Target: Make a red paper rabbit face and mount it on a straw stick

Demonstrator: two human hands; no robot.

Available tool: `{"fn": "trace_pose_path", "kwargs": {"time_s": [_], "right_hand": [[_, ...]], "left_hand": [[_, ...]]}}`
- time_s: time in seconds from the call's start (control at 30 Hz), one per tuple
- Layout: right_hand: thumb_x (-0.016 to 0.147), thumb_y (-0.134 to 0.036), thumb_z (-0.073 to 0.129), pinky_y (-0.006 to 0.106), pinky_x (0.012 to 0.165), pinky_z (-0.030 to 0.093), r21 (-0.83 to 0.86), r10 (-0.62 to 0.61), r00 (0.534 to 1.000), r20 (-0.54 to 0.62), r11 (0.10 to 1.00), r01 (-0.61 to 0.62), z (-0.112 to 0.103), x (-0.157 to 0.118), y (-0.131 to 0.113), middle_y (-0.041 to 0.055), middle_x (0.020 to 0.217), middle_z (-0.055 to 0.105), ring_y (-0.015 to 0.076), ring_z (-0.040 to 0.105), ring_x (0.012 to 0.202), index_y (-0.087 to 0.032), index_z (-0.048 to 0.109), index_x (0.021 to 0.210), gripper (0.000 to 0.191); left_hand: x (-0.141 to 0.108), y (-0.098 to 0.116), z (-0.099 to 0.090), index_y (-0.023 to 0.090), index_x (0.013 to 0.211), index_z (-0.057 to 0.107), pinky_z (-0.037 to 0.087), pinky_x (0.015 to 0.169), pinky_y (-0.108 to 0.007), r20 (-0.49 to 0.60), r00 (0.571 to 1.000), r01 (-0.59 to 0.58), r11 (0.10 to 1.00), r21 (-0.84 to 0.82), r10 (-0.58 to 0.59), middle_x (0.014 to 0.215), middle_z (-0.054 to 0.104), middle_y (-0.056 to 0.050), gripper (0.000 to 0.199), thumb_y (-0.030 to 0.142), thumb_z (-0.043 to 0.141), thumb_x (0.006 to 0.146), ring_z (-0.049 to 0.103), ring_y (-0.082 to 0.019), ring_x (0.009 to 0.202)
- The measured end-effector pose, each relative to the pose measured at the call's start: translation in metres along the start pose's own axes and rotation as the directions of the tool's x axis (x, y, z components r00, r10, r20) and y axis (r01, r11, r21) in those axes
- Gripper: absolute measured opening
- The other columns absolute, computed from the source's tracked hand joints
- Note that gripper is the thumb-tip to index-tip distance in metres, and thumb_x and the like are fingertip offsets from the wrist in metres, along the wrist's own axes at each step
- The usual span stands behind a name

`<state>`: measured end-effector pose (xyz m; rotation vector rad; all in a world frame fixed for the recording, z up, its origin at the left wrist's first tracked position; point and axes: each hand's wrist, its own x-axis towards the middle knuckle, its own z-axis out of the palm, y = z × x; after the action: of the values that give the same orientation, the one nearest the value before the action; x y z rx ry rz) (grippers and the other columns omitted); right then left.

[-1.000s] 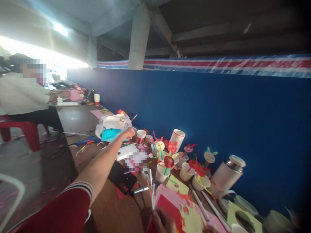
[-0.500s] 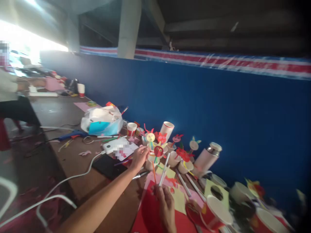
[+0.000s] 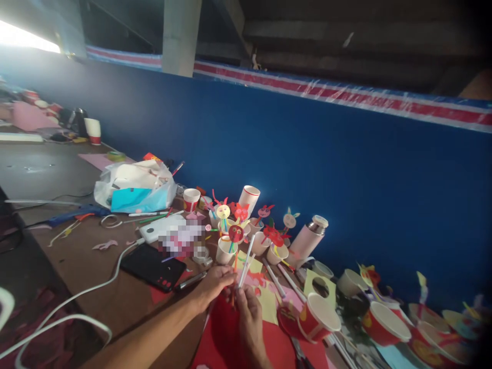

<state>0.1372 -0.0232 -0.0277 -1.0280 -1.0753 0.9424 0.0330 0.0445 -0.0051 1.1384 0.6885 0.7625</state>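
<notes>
"What's biggest here?"
"The blue partition (image 3: pixel 292 148), standing beyond the red sheet (image 3: pixel 217 338). Next comes the brown table (image 3: pixel 98 279), under that sheet."
"And on it?"
"A plastic bag (image 3: pixel 132 174), well apart, beyond the red sheet's left side; then a pink flask (image 3: pixel 306 242), beyond its right side."
"The hands?"
"Both above the red sheet. The right hand (image 3: pixel 249 310) is closed round a white straw (image 3: pixel 248 257), tilted upward. The left hand (image 3: pixel 215 282) is just beside it, fingers bent together near an orange straw (image 3: pixel 236 261); I can't tell whether they grip it."
"And the straws?"
"Near the sheet's far end, orange left of white."
</notes>
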Motion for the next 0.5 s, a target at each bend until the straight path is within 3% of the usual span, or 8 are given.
{"fn": "trace_pose_path", "kwargs": {"time_s": [0.17,0.3,0.4,0.5], "right_hand": [[0.078,-0.044,0.056,0.023,0.06,0.043,0.109,0.132,0.991,-0.003,0.985,-0.131,-0.002,-0.002,0.002,0.0005,0.067,0.062,0.013,0.054,0.06,-0.017,0.063,0.078,0.028],[0.078,-0.044,0.056,0.024,0.06,0.043,0.025,0.171,0.984,-0.047,0.985,-0.17,-0.006,0.0,0.001,0.0035,0.073,0.063,0.0156,0.055,0.066,-0.015,0.065,0.081,0.031],[0.077,-0.043,0.056,0.022,0.056,0.04,-0.037,0.17,0.98,-0.1,0.984,-0.174,-0.009,0.003,0.002,0.0003,0.063,0.058,0.0129,0.05,0.059,-0.014,0.063,0.073,0.029],[0.077,-0.041,0.056,0.02,0.053,0.036,-0.107,0.166,0.983,-0.081,0.979,-0.174,-0.009,0.004,0.003,-0.0025,0.057,0.053,0.0106,0.045,0.055,-0.015,0.061,0.066,0.029]], "left_hand": [[0.001,-0.001,-0.004,0.014,0.065,0.059,0.036,0.047,-0.02,-0.064,0.997,0.042,0.997,-0.069,-0.047,0.055,0.056,0.001,0.029,0.042,0.066,0.063,0.049,-0.009,0.045],[0.001,0.001,-0.011,0.015,0.067,0.061,0.034,0.047,-0.018,-0.13,0.991,0.009,0.996,-0.088,-0.021,0.055,0.054,0.001,0.029,0.043,0.065,0.065,0.048,-0.008,0.048],[0.0,0.008,-0.013,0.015,0.067,0.062,0.031,0.044,-0.018,-0.18,0.984,-0.013,0.998,-0.067,0.001,0.05,0.05,0.003,0.029,0.044,0.066,0.064,0.044,-0.007,0.044],[-0.001,0.014,-0.013,0.016,0.067,0.063,0.031,0.044,-0.019,-0.209,0.977,-0.035,0.999,-0.023,0.03,0.049,0.049,0.003,0.028,0.044,0.065,0.064,0.043,-0.007,0.044]]}}
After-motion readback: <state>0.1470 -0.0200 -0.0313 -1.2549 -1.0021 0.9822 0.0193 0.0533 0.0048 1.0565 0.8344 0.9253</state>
